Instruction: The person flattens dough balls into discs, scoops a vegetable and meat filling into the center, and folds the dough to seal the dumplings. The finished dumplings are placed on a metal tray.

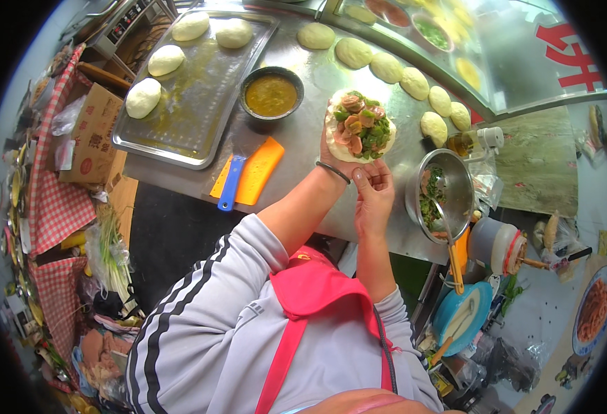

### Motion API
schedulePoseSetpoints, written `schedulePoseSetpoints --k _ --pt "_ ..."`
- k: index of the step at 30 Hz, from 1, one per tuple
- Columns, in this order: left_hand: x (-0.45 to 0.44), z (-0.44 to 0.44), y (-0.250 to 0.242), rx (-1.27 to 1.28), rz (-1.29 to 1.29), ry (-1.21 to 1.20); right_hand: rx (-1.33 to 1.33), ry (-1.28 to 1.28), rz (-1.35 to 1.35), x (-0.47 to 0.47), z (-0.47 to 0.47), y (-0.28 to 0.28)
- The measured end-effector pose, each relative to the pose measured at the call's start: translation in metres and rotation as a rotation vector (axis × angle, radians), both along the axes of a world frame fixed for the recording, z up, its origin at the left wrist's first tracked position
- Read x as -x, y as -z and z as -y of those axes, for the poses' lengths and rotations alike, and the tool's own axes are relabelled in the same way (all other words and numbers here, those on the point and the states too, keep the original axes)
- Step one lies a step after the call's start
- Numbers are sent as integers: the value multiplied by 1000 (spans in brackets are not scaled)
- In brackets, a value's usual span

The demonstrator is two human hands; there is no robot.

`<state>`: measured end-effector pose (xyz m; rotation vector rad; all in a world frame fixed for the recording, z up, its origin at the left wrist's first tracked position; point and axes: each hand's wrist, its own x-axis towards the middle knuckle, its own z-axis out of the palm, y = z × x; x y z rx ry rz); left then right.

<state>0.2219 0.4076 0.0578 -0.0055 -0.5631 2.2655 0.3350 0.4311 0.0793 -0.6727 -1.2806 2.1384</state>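
Note:
My left hand [333, 151] holds a flattened dough round [335, 144] over the steel worktop, mostly hidden beneath it. A heaped filling [364, 126] of sliced pinkish sausage and chopped green pepper covers its middle. At the near edge of the dough is my right hand [375, 189], fingers curled and thumb bent toward them. Whether they pinch the dough is unclear. To the right, a steel bowl [461, 178] contains more chopped green filling and a wooden-handled spoon [454, 261]. Several dough balls [353, 53] lie along the worktop's far side.
An oiled baking tray [189, 124] at left bears several dough balls. Beside it stand a dark bowl of brownish-yellow liquid [271, 95] and a blue-handled scraper [231, 183] on an orange sheet [262, 171]. A glass case [526, 57] bounds the back; a blue basin [446, 315] sits lower right.

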Motion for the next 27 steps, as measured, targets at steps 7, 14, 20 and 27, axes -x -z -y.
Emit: schedulePoseSetpoints --k 7,14,20,27 --pt "-5 1 -6 255 -19 -79 -477 60 110 6 1 -5" --pt "-8 -2 -3 354 -26 -109 -1313 82 346 7 -10 -16" --pt "-7 -3 -3 301 -69 -110 -1393 74 284 -2 -15 -21" --pt "-12 -2 -9 271 -81 -4 -825 145 172 -5 -21 -24"
